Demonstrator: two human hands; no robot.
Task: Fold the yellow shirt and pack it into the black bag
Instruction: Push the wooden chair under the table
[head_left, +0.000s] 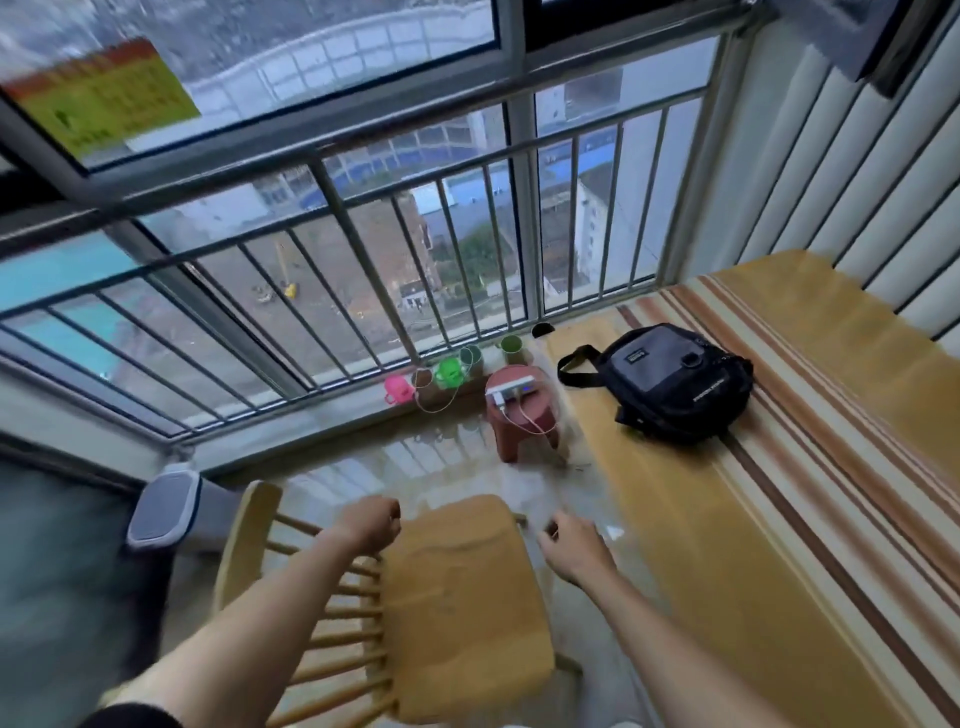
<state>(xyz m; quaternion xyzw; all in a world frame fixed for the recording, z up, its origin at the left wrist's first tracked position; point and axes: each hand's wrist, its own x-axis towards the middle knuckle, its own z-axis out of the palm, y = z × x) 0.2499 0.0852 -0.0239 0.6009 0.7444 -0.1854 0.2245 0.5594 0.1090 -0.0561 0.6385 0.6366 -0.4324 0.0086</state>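
The black bag (675, 384) lies on the striped yellow bed cover (810, 467) at the right, its strap trailing left. I cannot pick out a yellow shirt with certainty; the only yellow surface near my hands is the seat of a wooden chair (462, 597), and the view is blurred. My left hand (369, 522) hovers over the seat's far left corner, closed in a fist with nothing in it. My right hand (571, 545) hangs just past the seat's right edge, above the floor. Its fingers curl away behind the back of the hand.
A small pink stool (522, 415) with a white power strip on top stands between the chair and the bed. Green and pink cups (447, 371) line the sill under the window railing (332, 208). A grey bin (163, 506) stands left of the chair.
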